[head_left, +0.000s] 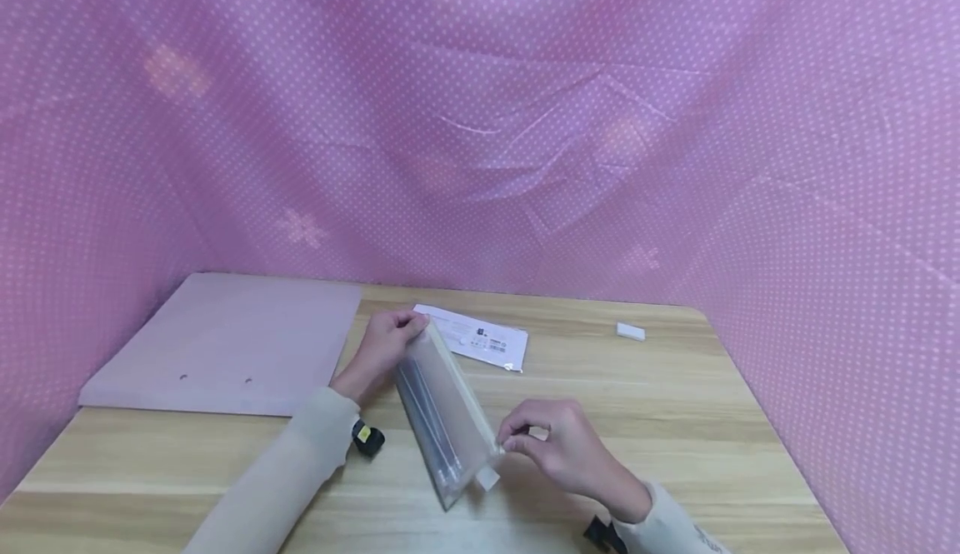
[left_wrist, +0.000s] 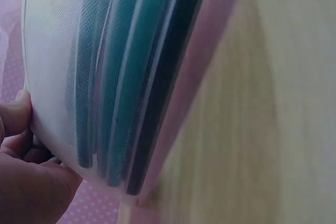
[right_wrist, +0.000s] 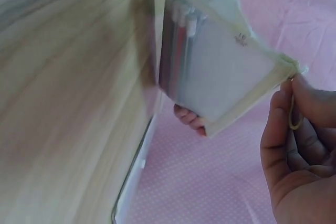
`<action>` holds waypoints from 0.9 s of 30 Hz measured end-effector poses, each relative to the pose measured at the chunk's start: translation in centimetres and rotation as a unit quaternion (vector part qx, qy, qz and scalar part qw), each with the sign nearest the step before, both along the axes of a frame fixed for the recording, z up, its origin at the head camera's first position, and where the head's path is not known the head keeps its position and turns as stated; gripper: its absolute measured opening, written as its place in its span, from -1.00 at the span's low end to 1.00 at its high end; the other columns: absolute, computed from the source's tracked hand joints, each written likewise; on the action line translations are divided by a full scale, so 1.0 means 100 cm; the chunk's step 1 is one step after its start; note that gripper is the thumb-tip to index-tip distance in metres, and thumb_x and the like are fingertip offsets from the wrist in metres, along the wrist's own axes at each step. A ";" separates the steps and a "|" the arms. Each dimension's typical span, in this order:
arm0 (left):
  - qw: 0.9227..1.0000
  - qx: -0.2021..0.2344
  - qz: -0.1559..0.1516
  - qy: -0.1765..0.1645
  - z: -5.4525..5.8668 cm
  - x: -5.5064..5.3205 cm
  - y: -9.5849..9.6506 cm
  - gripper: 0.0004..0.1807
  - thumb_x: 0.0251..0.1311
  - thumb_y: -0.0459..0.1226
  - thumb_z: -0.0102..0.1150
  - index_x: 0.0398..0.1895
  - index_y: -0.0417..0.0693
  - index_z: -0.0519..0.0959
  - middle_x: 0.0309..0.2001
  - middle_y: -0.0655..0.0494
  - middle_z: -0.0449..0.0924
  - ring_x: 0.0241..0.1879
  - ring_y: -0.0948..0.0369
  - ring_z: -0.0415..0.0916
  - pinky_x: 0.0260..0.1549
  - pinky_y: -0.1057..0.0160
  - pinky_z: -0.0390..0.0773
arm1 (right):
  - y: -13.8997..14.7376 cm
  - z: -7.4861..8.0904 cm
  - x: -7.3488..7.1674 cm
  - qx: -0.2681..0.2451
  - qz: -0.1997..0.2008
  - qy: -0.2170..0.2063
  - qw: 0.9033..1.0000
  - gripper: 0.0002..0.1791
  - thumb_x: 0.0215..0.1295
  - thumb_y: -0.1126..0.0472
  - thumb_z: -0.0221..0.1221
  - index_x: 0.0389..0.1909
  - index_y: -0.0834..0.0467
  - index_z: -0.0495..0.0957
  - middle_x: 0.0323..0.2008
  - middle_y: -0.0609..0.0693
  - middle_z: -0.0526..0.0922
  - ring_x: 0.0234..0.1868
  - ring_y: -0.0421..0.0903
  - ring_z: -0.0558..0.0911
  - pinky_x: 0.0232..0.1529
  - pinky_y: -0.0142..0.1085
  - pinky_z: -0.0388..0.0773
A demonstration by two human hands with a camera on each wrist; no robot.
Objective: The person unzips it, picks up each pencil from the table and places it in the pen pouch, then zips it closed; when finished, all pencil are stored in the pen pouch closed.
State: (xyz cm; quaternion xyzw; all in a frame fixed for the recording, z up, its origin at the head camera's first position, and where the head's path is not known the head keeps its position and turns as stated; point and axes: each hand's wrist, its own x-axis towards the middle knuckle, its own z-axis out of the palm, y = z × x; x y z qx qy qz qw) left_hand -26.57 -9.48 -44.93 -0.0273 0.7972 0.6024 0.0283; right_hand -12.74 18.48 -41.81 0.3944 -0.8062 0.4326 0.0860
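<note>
A translucent pencil pouch [head_left: 468, 408] with a cream edging band stands tilted over the table between both hands. Several slim pens [left_wrist: 126, 87] show through its wall, lying lengthwise along the lower side. My left hand [head_left: 384, 339] pinches the far upper corner between thumb and fingers. At the near end of the band, my right hand [head_left: 558, 446] pinches the corner with thumb and forefinger. A thin yellowish cord loop [right_wrist: 293, 116] hangs between those fingers in the right wrist view. From the pouch's near end sticks out a small white tag [head_left: 487, 477].
Behind the pouch lies a flat white printed packet [head_left: 480, 339]. Farther right is a small white block [head_left: 631, 331]. A large pale pink board [head_left: 232, 346] with two holes covers the table's left side. Pink dotted cloth [head_left: 480, 162] encloses the wooden table [head_left: 637, 387].
</note>
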 end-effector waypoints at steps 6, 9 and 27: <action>0.998 0.055 -0.004 -0.002 0.005 0.005 0.000 -0.63 0.45 -0.14 0.14 0.05 -0.29 0.61 -0.11 -0.04 0.67 -0.20 0.25 0.50 -0.19 0.39 0.54 | 0.004 -0.002 0.003 -0.010 0.004 -0.036 0.999 -0.85 0.19 0.36 0.35 -0.28 0.06 0.65 -0.33 -0.09 0.75 -0.26 -0.28 0.70 -0.15 -0.35 0.71; 0.996 0.094 -0.004 -0.009 0.007 0.007 -0.004 -0.63 0.46 -0.15 0.12 0.05 -0.30 0.59 -0.25 0.13 0.62 -0.28 0.30 0.50 -0.27 0.41 0.57 | 0.007 -0.004 0.005 -0.002 -0.021 -0.087 0.996 -0.72 0.14 0.31 0.40 -0.15 0.07 0.59 -0.24 -0.08 0.72 -0.22 -0.26 0.69 -0.10 -0.31 0.71; 0.984 0.171 0.026 -0.035 0.025 0.065 -0.017 -0.52 0.37 -0.14 0.25 0.16 -0.35 0.56 -0.10 0.19 0.72 -0.14 0.40 0.64 -0.03 0.38 0.67 | 0.023 -0.010 -0.006 -0.089 -0.180 -0.113 0.973 -0.65 0.10 0.57 0.31 -0.16 0.24 0.45 -0.20 0.14 0.66 -0.21 -0.26 0.74 -0.15 -0.35 0.74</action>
